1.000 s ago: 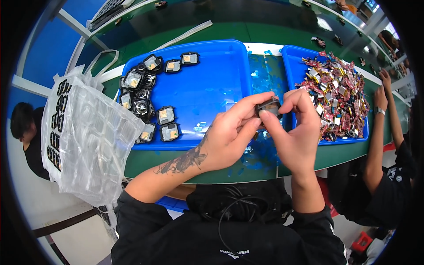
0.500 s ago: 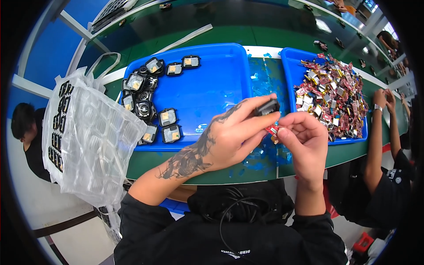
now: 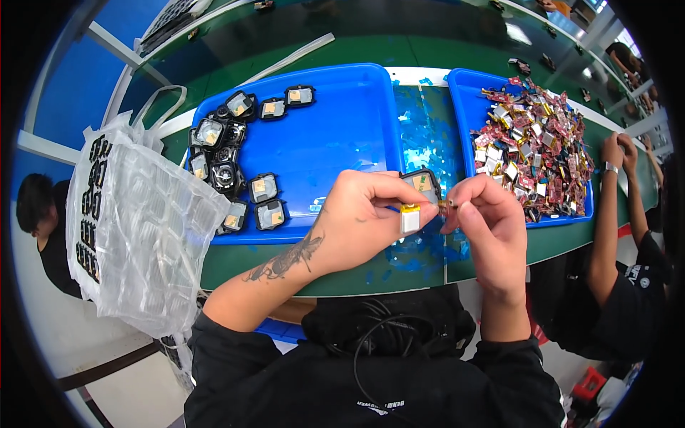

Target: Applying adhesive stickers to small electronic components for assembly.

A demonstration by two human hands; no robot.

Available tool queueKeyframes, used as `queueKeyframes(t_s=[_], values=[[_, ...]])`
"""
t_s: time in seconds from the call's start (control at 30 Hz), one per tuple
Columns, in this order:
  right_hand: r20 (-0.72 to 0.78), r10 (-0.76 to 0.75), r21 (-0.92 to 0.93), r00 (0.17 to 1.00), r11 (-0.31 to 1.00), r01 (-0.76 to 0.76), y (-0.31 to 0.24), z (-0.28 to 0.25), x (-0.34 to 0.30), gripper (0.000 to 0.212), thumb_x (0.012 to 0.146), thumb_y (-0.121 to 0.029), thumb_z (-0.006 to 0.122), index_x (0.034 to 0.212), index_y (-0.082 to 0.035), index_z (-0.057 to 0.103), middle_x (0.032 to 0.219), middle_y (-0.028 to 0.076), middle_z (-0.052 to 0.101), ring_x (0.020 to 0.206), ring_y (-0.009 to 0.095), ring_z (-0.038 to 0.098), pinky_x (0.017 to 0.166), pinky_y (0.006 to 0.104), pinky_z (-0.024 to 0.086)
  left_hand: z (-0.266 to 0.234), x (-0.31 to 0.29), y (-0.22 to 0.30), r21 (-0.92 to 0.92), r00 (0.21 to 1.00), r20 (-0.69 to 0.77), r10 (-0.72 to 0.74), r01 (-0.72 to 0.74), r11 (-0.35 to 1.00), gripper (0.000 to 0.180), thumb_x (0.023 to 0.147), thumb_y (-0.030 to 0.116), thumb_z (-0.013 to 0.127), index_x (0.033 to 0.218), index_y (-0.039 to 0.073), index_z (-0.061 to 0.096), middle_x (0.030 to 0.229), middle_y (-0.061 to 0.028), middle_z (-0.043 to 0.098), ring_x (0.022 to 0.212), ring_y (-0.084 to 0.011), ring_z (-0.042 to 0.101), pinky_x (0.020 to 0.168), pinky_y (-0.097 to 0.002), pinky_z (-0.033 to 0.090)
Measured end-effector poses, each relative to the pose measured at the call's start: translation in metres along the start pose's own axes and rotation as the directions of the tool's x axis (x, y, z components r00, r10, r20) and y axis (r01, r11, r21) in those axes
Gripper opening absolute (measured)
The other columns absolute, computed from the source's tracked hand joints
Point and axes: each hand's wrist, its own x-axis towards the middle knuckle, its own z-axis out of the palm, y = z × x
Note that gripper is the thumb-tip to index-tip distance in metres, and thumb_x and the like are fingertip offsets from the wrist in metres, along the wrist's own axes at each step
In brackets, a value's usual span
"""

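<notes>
My left hand [image 3: 349, 225] is closed on a black watch case [image 3: 421, 184], whose open side shows a pale inner plate. A small silver battery [image 3: 410, 221] with a yellow top edge lies against the thumb of the same hand. Close beside it, my right hand [image 3: 494, 239] is pinched, thumb against fingers, around a tiny part too small to make out. The two hands nearly meet over the gap between a left blue tray [image 3: 328, 143] and a right blue tray [image 3: 462, 121].
Several black watch cases [image 3: 225, 171] sit along the left tray's left side. The right tray bears a heap of small red circuit boards and silver batteries [image 3: 531, 150]. Blue film scraps [image 3: 421, 143] litter the green table. Clear plastic packaging [image 3: 143, 235] hangs at left; a co-worker's arms [image 3: 610, 192] are at right.
My left hand has turned, so the watch case's inner side and the silver battery now show. The red part seen between my fingertips is now mostly hidden. The view has shifted slightly.
</notes>
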Motion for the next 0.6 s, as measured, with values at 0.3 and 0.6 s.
queueKeyframes(t_s=[0.3,0.6], values=[[-0.123,-0.242,-0.296,0.963,0.935,0.197,0.013,0.008,0.001,0.030,0.083,0.007,0.068,0.104,-0.002,0.049,0.089,0.003,0.059,0.079,0.006,0.058,0.068,0.0189,0.045,0.007,0.000,-0.004,-0.156,0.993,0.025,0.112,-0.106,0.982,0.037,0.087,-0.006,0.065,0.123,-0.005,0.059,0.121,-0.0150,0.063,0.107,-0.0183,0.062,0.093,-0.0289,0.052],[-0.134,-0.306,-0.415,0.943,0.881,0.227,0.014,0.007,0.000,0.031,0.081,0.008,0.069,0.101,-0.003,0.048,0.086,0.003,0.057,0.072,0.004,0.054,0.063,0.0180,0.044,0.012,-0.001,-0.008,-0.102,0.982,-0.020,0.189,-0.190,0.976,0.040,0.087,-0.008,0.063,0.126,-0.004,0.057,0.124,-0.0151,0.061,0.112,-0.0191,0.060,0.096,-0.0299,0.050]])
